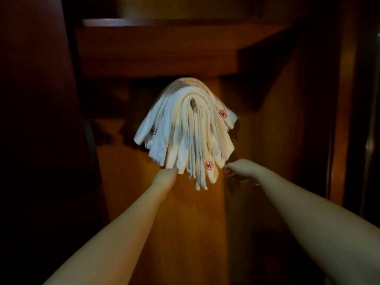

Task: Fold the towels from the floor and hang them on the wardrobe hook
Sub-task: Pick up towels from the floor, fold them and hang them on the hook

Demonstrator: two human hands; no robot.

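Towels: the stack of folded white and peach cloth towels with red flower stitching [185, 130] hung draped over the small metal wardrobe hook [192, 103], just above your fingers.
Left hand [165, 177]: touched the hanging ends; grip hidden, cannot tell.
Right hand [239, 166]: just right of the ends; fingers blurred, cannot tell.
Backing: brown wooden wardrobe panel [181, 233] behind both forearms.

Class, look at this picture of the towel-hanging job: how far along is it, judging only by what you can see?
Done: a thick bundle of folded towels already hangs over the metal hook on the wooden wardrobe panel. In hand: the left hand touches the bundle's lower edge, while the right hand reaches beside it; whether either grips is unclear. Left: the floor is out of view, so whether towels remain there cannot be told.
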